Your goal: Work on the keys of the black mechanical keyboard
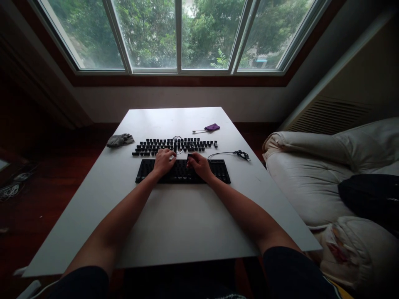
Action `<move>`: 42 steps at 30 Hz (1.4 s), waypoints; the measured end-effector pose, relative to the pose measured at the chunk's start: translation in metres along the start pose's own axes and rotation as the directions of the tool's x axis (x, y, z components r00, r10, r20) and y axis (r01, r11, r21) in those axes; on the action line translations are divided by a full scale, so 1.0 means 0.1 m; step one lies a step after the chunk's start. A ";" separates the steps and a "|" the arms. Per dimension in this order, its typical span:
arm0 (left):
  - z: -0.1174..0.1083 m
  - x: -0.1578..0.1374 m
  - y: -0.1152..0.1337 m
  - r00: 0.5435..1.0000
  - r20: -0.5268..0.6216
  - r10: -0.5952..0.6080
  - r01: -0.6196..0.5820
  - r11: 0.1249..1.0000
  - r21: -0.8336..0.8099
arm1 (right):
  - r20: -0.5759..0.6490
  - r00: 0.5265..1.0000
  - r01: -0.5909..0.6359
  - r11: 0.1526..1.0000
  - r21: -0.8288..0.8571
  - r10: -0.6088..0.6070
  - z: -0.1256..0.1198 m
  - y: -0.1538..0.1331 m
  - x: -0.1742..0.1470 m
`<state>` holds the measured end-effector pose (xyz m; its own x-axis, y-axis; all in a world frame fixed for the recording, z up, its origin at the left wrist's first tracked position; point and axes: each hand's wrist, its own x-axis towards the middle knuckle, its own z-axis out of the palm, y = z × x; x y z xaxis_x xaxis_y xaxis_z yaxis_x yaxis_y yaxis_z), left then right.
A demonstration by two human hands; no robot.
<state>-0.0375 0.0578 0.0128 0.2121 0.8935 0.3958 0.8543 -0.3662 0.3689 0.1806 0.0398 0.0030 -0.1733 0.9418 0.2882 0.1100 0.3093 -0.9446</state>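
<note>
A black keyboard (183, 179) lies across the white table in front of me. My left hand (164, 161) rests over its upper left part, palm down, with the fingers bent and somewhat apart and nothing visible in them. Over the middle of the keyboard, my right hand (200, 164) pinches a small black keycap (189, 156) between thumb and fingers. Behind the keyboard, loose black keycaps (152, 145) stand in several rows. Fine detail on the keys is too small and dark to make out.
On the white table (174, 224) a grey cloth (120, 140) lies at the left edge. A purple pouch (212, 127) with a thin metal tool (199, 131) beside it lies at the back. The coiled cable (242, 155) is on the right. A pale sofa (305, 182) stands right of the table.
</note>
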 end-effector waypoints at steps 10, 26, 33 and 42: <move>-0.15 -0.57 0.35 0.979 0.123 0.161 -0.156 0.987 -0.046 | -0.137 0.989 0.028 0.988 -0.153 -0.050 0.03 -0.12 -0.03; -0.04 -0.50 0.52 0.936 0.198 0.292 -0.282 0.956 -0.077 | -0.204 0.978 0.015 0.991 -0.133 -0.043 0.01 -0.07 0.06; -0.03 -0.50 0.44 0.928 0.200 0.315 -0.308 0.949 -0.067 | 0.019 0.999 0.048 0.998 -0.028 -0.048 -0.09 -0.08 0.05; -0.02 -0.55 0.38 0.943 0.166 0.288 -0.286 0.958 -0.035 | 0.063 0.989 -0.147 0.939 0.312 0.134 -0.08 -0.16 0.06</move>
<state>-0.0181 -0.0057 0.0070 0.5246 0.7805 0.3401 0.7409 -0.6153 0.2693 0.1854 0.0414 0.0215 -0.2184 0.9645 0.1482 -0.1763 0.1103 -0.9781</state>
